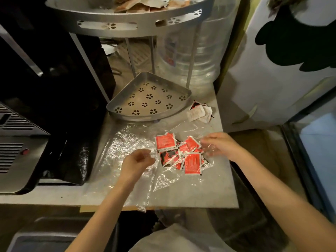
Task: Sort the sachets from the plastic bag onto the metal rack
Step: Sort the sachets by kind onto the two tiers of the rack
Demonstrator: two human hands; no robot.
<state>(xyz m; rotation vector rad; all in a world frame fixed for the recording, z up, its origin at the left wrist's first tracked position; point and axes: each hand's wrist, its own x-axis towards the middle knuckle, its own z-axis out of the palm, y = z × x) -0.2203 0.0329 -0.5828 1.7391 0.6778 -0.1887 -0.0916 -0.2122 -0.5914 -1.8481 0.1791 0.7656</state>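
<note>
Grey counter (209, 193) stretches ahead of you, dim and crowded, with a dark appliance (20, 148) off at nine o'clock and a clear water jug (190, 57) at one o'clock. Spread flat across the middle lies the plastic bag (127, 142), crinkled and see-through; inside it, toward three o'clock of centre, sits a loose heap of red sachets (180, 153) (their print is too small to read). Your left hand (136, 160) is pinched narrow on the film just beside the heap, and your right hand (220, 144) grips the bag's edge on the heap's far side, fingers curled around the plastic. At twelve o'clock stands the metal rack (127, 24): its lower tray (151, 99), punched with flower-shaped holes, holds nothing, while the upper tray carries a pile of pale and brownish packets (145, 4). Near the lower tray, at about two o'clock, a few white sachets (199, 112) lie on the counter outside the bag, their writing blurred.
</note>
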